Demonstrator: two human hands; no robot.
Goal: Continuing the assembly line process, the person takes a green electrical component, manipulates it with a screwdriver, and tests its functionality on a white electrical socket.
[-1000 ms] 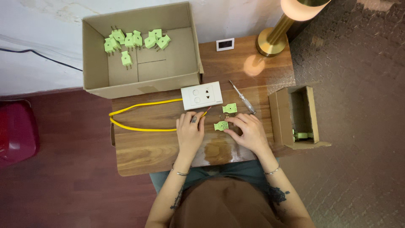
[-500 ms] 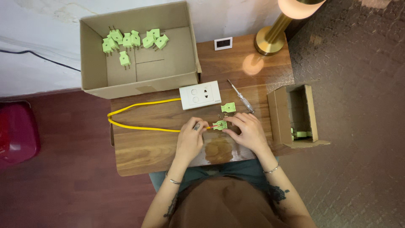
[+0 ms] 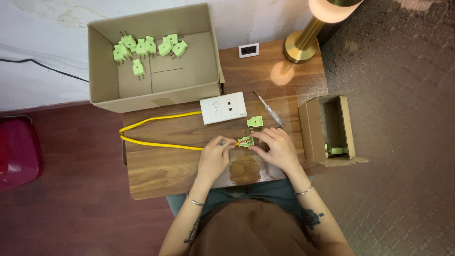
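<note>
My left hand [image 3: 214,159] pinches the end of the yellow cable [image 3: 156,143] right at the open green plug half [image 3: 246,141], fingers narrow and closed on the cable tip. My right hand [image 3: 277,148] steadies that plug half from the right side, fingertips [image 3: 260,137] pressed against it, holding it down on the desk [image 3: 161,166]. The plug half sits near the middle of the desk, just in front of me, touching both hands.

A 2nd green plug piece [image 3: 255,121] lies just above it, apart from my fingers. A small screwdriver [image 3: 268,109] lies tilted beside that piece, to its right. The white socket plate [image 3: 223,107] sits just above and left of the plug pieces, with the yellow cable running out of its left edge, looping left and coming back to my left hand.

A large open cardboard box [image 3: 204,57] stands at the back left of the desk with about 8 green plugs [image 3: 149,46] clustered in its far part. A small cardboard box [image 3: 310,128] stands at the desk's right edge with 1 green plug [image 3: 335,150] inside. A brass lamp base [image 3: 300,46] stands at the back right, a small white device [image 3: 248,50] to its left. A red object [image 3: 19,154] rests on the floor at far left.
</note>
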